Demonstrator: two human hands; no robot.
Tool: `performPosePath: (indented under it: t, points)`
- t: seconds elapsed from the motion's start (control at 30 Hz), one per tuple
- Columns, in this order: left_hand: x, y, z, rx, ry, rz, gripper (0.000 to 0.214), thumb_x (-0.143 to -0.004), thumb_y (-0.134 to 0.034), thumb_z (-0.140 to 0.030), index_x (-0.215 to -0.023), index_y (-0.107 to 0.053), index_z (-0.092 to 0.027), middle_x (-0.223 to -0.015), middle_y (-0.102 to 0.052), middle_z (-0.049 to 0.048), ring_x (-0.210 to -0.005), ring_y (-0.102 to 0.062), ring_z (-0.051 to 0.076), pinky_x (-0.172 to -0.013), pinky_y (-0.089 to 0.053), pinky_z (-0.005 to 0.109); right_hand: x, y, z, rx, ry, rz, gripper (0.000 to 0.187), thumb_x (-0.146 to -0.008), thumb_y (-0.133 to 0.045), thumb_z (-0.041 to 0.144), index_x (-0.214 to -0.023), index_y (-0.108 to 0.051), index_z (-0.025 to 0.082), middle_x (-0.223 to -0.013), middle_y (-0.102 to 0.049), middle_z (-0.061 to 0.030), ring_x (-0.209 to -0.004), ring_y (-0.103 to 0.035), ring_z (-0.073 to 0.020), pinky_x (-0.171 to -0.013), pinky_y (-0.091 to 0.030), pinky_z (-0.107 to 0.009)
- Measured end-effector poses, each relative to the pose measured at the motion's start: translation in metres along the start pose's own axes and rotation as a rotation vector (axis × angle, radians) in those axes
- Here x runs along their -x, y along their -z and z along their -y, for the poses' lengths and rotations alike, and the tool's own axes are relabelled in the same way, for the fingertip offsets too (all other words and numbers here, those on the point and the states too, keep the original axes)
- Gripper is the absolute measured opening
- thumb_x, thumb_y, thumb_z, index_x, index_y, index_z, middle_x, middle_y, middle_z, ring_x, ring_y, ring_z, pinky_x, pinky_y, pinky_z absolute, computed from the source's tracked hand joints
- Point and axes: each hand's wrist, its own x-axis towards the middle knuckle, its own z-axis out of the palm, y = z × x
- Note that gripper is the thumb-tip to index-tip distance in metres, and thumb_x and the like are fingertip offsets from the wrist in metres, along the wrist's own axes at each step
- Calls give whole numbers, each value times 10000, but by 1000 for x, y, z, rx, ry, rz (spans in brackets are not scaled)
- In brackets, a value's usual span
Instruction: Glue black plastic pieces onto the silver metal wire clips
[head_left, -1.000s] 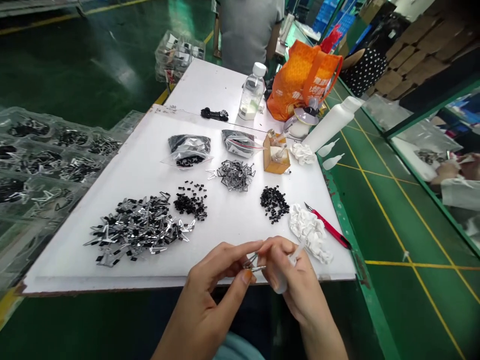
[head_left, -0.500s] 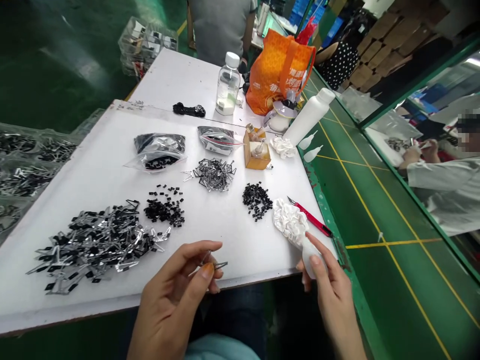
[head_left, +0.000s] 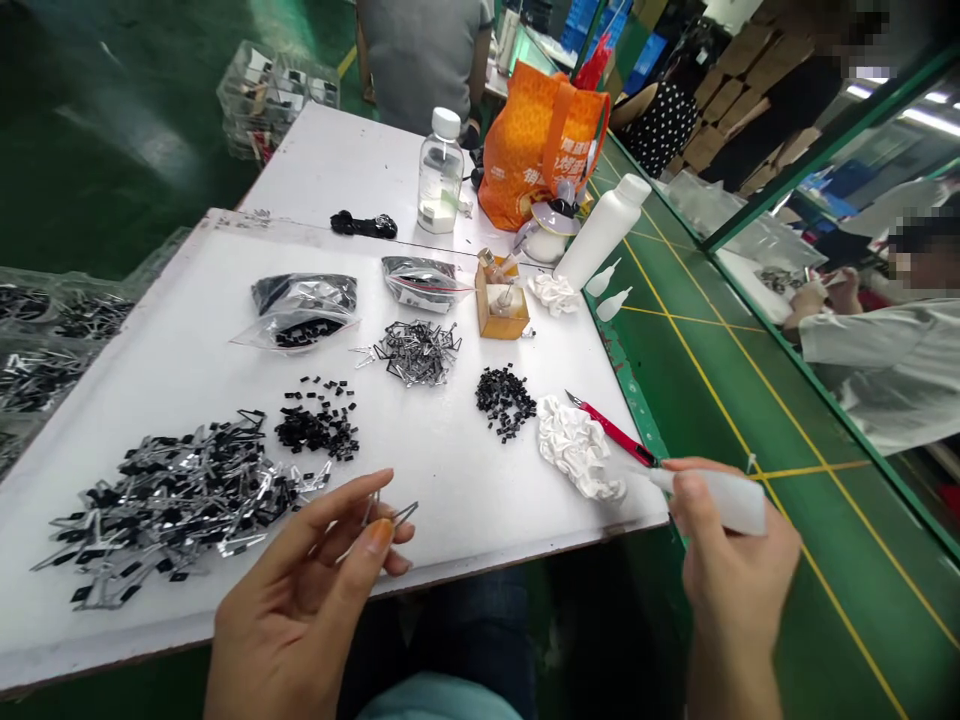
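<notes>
Two hands [head_left: 296, 600] [head_left: 731, 570] hold one clip [head_left: 401, 514], one squeeze bottle [head_left: 720, 500].

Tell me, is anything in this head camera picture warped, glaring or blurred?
In the head view, wide-angle warping makes the table edges lean, glare streaks the green floor, and pixels hide a co-worker's head.

Bent metal clip [head_left: 395, 514] (silvery) sits apart from white squeeze bottle [head_left: 720, 500].

The left hand [head_left: 296, 590] pinches while the right hand [head_left: 731, 560] grips, well apart.
</notes>
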Motion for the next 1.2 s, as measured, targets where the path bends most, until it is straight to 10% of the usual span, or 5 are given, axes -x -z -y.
performPosePath:
  t: [0.23,0.77,1.03,1.2]
  points:
    - [3,3,-3,32,27,14,371,-846,-848,-475,-1207,-793,-413,-947,-853,-38,-809,-821,144,-749,-662,152,-13,-53,-2,-142,80,-66,536,-909,-651,631,-820,-804,125,-675,-686,-55,-531,-555,-145,-539,-428,-297]
    - [0,6,7,13,10,50,358,-836,-841,-478,-1180,-800,-386,-936,-752,-34,-852,-753,141,-850,-613,179,-15,-60,-4,-148,18,-89,530,-867,-685,633,-843,-803,116,-713,-686,-64,-531,-523,-143,-532,-424,-313]
    - [15,-13,-16,26,23,50,220,-856,-789,-378,-1072,-829,-376,-920,-690,-24,-970,-676,177,-985,-553,261,19,-58,52,-546,7,-97,424,-934,-638,597,-836,-724,193,-692,-642,-17,-494,-467,-140,-495,-333,-316]
    - [18,-11,-14,-37,-72,163,227,-874,-765,-339,-1073,-827,-429,-849,-697,-30,-879,-677,182,-995,-564,331,58,-53,76,-587,218,101,477,-962,-549,698,-804,-775,308,-511,-571,21,-567,-542,-230,-846,-445,-453]
